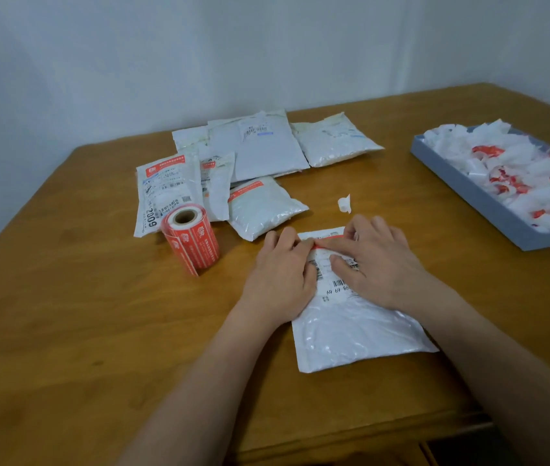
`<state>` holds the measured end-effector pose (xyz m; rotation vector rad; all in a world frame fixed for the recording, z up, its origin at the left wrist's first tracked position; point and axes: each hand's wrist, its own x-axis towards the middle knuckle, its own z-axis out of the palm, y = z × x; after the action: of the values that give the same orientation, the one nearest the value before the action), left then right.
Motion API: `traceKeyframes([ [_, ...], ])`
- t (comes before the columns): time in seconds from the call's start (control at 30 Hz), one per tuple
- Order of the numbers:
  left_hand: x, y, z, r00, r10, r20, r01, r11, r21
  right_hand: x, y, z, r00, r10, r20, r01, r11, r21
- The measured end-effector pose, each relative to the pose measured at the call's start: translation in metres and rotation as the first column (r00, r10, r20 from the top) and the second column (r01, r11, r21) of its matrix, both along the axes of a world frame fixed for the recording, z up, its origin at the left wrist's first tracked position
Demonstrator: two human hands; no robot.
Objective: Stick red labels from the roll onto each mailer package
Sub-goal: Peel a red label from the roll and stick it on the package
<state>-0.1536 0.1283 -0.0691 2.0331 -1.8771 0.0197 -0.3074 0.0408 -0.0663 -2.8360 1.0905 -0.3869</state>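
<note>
A white mailer package (351,331) lies flat on the table in front of me. A red label (320,245) sits across its far end, mostly covered by my fingers. My left hand (280,274) rests on the mailer's left edge, its fingertips on the label. My right hand (374,260) lies over the printed shipping sticker with fingers pressing along the red strip. The roll of red labels (191,240) stands upright to the left of my hands.
A pile of white mailers (253,153), some bearing red labels, lies at the back of the wooden table (65,314). A small scrap of backing paper (345,203) lies beyond my hands. A blue tray (462,183) full of crumpled backing scraps is at the right.
</note>
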Motion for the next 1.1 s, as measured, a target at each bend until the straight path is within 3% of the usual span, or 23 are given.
traceKeyframes([
  [0.2,-0.003,0.003,0.001,0.996,0.029,0.081,-0.030,1.000,0.005,0.003,0.005,-0.003,0.997,-0.071,0.032,0.073,0.995,-0.064],
  [0.5,-0.006,0.005,-0.003,0.992,0.119,0.031,-0.118,0.992,-0.036,0.001,0.012,-0.002,0.977,-0.201,0.067,0.208,0.971,-0.120],
  [0.67,-0.003,0.011,-0.001,0.987,0.095,-0.130,-0.107,0.991,-0.083,-0.005,0.014,-0.002,0.979,-0.103,0.174,0.116,0.991,-0.065],
  [0.8,-0.002,0.015,-0.004,0.992,0.041,-0.123,-0.042,0.999,-0.008,-0.007,0.014,-0.005,0.983,-0.015,0.185,0.026,0.998,-0.052],
  [1.0,-0.008,0.016,-0.003,0.986,0.123,-0.115,-0.131,0.990,-0.056,-0.006,0.016,-0.004,0.930,-0.257,0.262,0.270,0.963,-0.015],
  [1.1,-0.010,0.019,-0.003,0.979,0.170,-0.110,-0.178,0.982,-0.064,-0.006,0.016,-0.002,0.909,-0.300,0.290,0.303,0.952,0.038],
])
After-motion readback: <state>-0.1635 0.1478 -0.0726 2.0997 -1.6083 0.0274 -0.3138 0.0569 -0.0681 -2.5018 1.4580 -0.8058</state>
